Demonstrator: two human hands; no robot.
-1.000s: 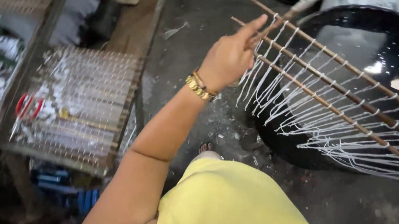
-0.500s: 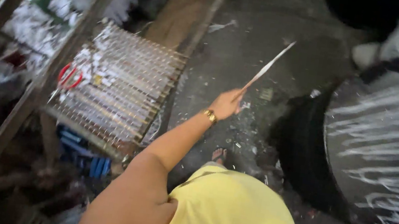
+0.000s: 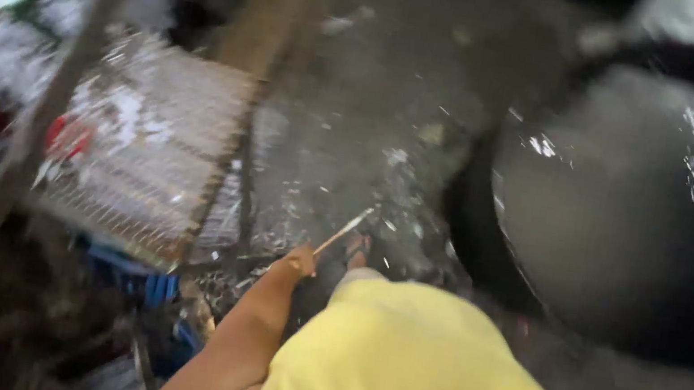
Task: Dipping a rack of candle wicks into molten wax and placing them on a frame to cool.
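Observation:
The picture is blurred by motion. My left hand (image 3: 299, 261) is low, just in front of my yellow garment (image 3: 413, 367), and is shut on a thin wooden stick (image 3: 344, 232) that points up and to the right over the wet grey floor. My right hand is out of the picture. A big round black pan (image 3: 632, 226) fills the right side, with bright glints on its surface. The frame of sticks hung with white strings is not visible.
A slanted wooden rack (image 3: 145, 149) laid with rows of thin sticks and white scraps stands at the left, with something red (image 3: 65, 137) on it. A dark post (image 3: 27, 150) crosses in front. My sandalled foot (image 3: 358, 246) shows near the pan's edge.
My left hand has dropped from in front of the pan to near my body, still holding one stick. The frame of strung sticks has left the view and the camera has swung.

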